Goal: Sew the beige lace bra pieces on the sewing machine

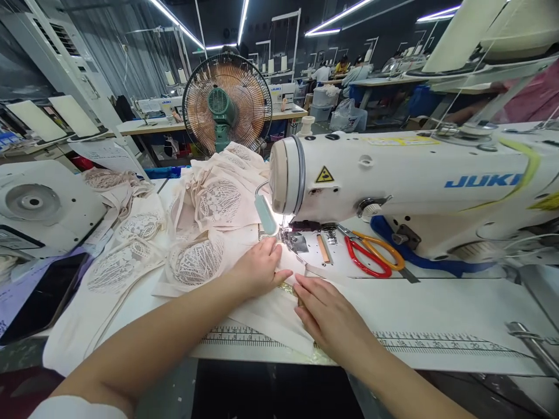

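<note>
My left hand [261, 265] lies flat with fingers stretched out on a cream fabric piece [271, 314], just in front of the needle and presser foot [292, 237] of a white sewing machine [393, 180]. My right hand [325, 311] rests flat on the same fabric, nearer to me and to the right, fingers extended. A thin strip of gold lace trim [289, 288] shows between the two hands. Neither hand grips anything.
A heap of cream lace pieces [205, 203] lies left of the machine. Red and orange scissors [371, 253] lie under the machine arm. A fan [227, 105] stands behind. A dark phone [41, 302] lies at left. Other workers sit far back.
</note>
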